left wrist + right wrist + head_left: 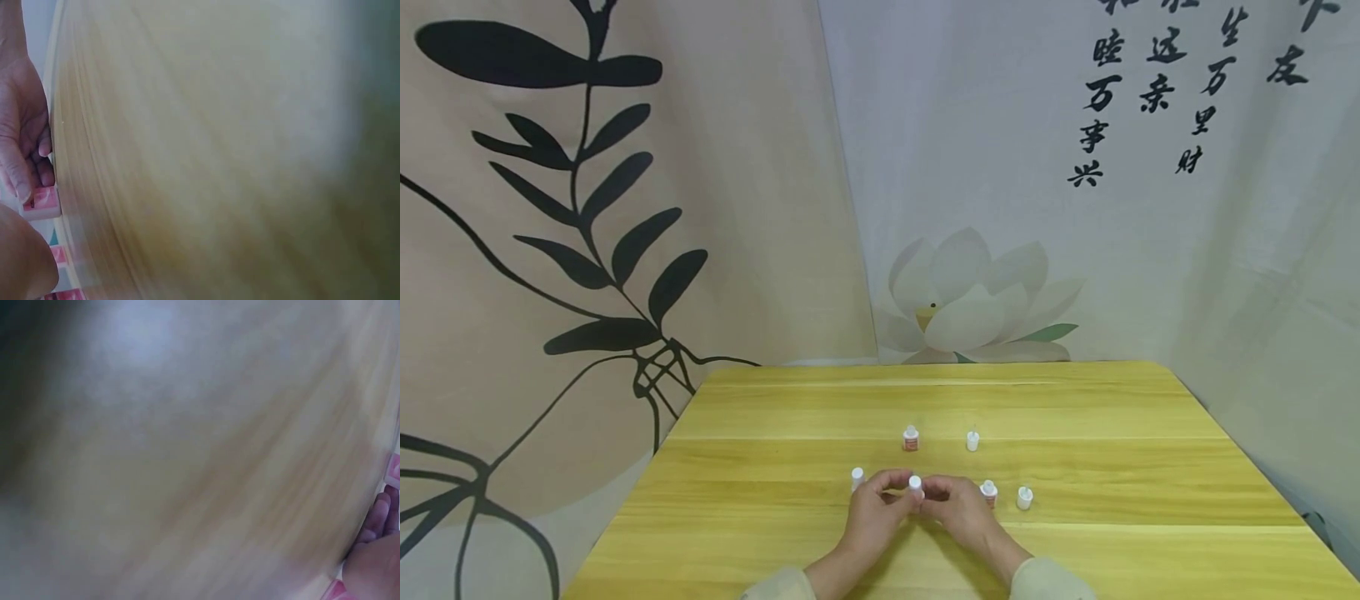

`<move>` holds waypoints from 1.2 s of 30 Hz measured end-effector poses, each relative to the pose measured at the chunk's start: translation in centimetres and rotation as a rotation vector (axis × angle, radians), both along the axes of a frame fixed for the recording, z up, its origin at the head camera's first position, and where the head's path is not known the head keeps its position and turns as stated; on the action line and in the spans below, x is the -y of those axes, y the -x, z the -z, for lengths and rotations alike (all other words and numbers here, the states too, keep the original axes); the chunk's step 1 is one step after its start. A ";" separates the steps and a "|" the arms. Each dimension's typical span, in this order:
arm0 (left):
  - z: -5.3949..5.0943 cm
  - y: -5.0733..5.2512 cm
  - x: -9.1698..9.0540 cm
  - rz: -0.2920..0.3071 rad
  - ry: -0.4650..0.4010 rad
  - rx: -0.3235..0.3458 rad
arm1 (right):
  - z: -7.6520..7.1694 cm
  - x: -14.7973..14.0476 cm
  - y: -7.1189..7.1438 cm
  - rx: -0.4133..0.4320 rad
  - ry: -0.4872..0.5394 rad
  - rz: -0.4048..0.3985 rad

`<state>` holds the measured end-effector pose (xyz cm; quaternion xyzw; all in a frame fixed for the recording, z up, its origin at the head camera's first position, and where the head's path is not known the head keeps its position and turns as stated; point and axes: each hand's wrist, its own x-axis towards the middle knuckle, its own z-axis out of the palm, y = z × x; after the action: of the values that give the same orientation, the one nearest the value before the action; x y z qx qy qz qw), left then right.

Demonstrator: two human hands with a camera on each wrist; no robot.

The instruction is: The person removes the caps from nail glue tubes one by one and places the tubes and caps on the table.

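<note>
In the head view, a small bottle (915, 483) with a white cap stands upright between my hands. My left hand (876, 512) pinches it with thumb and forefinger. From the other side, my right hand (962, 510) grips it with its fingertips. A pink label shows on the bottle (42, 203) in the left wrist view. Another white-capped bottle (857, 477) is partly hidden behind my left hand. Just beyond my right hand is an uncapped bottle (989, 493) with a white nozzle and a red label.
Farther back on the wooden table (760, 417) stands another uncapped bottle (911, 439) with a red label. To its right is a loose white cap (973, 441) with a thin tip pointing up. A second loose cap (1025, 498) lies nearer. A printed curtain (760, 208) hangs behind.
</note>
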<state>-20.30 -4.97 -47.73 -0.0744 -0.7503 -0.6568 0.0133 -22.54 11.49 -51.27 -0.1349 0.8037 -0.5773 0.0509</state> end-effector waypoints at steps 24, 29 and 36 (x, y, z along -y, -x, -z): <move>2.6 1.5 0.0 -0.032 0.028 0.024 | 0.0 0.0 0.0 0.012 -0.007 0.001; 2.6 1.6 0.0 -0.030 0.027 0.023 | 0.0 0.0 0.0 0.012 -0.021 0.005; 3.2 1.8 0.1 -0.022 -0.012 0.024 | 0.0 -0.1 0.1 0.020 -0.030 -0.003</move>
<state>-22.09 -5.06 -50.94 -0.0582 -0.7474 -0.6617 0.0120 -22.66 11.58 -51.32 -0.1294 0.8116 -0.5664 0.0617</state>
